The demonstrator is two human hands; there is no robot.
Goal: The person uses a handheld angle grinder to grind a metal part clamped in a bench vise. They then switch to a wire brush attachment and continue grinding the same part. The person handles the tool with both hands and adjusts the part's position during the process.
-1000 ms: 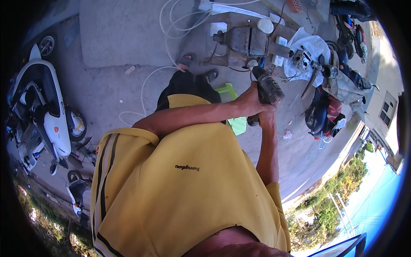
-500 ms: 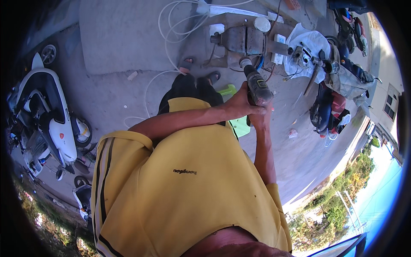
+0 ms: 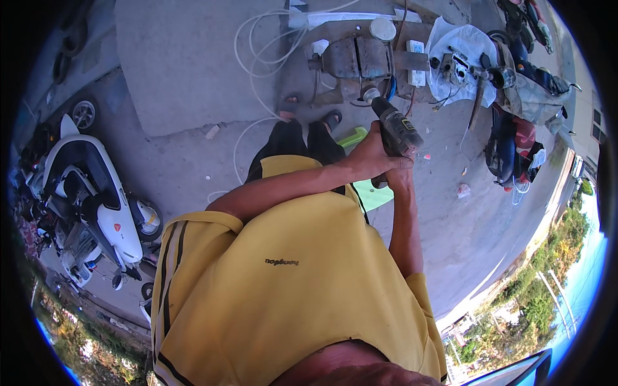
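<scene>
My left hand (image 3: 374,154) grips the body of a dark power drill (image 3: 399,128). My right hand (image 3: 396,170) holds the drill's handle below it, overlapping my left hand. The drill's front carries a round silver attachment (image 3: 371,94) at the near side of a large rusty metal vise (image 3: 341,59); I cannot tell whether they touch. Beside the vise stand a round white container (image 3: 382,29) and a white power strip (image 3: 416,64). Metal parts (image 3: 456,69) lie on a white sheet (image 3: 444,35).
A green stool (image 3: 373,197) is beside my legs. A white scooter (image 3: 122,237) stands at the left, more two-wheelers (image 3: 499,141) at the right. A clear hose (image 3: 238,151) loops over the ground. A concrete slab (image 3: 174,64) lies at the upper left.
The drill has tilted and moved slightly forward toward the vise, both hands staying on it. The view has shifted, bringing more of the left-hand scooter and ground into sight.
</scene>
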